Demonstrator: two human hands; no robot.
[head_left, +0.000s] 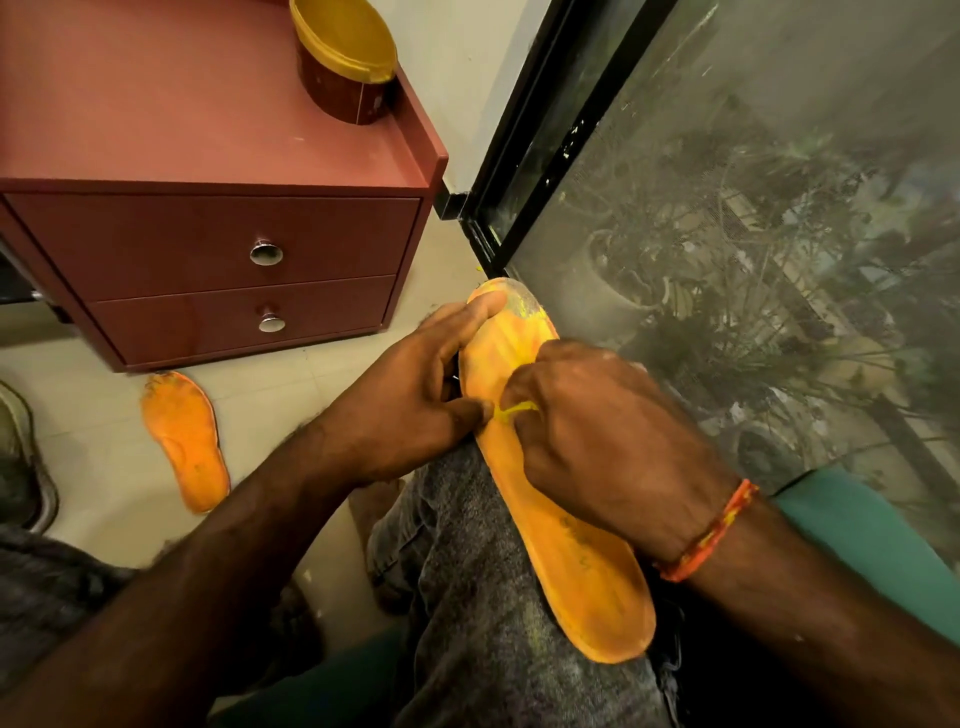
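One orange insole (566, 561) lies lengthwise along the person's jeans-clad knee (467, 582), heel end toward the body and toe end out past both hands. The left hand (415, 400) curls round its front part, one finger stretched up the toe edge and the thumb pressed at the near edge. The right hand (597, 436) rests over the middle, fingers curled, pinching a thin yellow strand (514, 410) that runs to the left thumb tip. It may be glue or a peeling film; I cannot tell which. A sharp tug could snap the strand short, and the insole could slide off the knee if the left grip eases. Left of the left hand, well apart, a second insole (187, 441) lies on the floor (104, 467). Beyond the hands a yellow-smeared tub (343, 57) stands on a red cabinet (208, 145).
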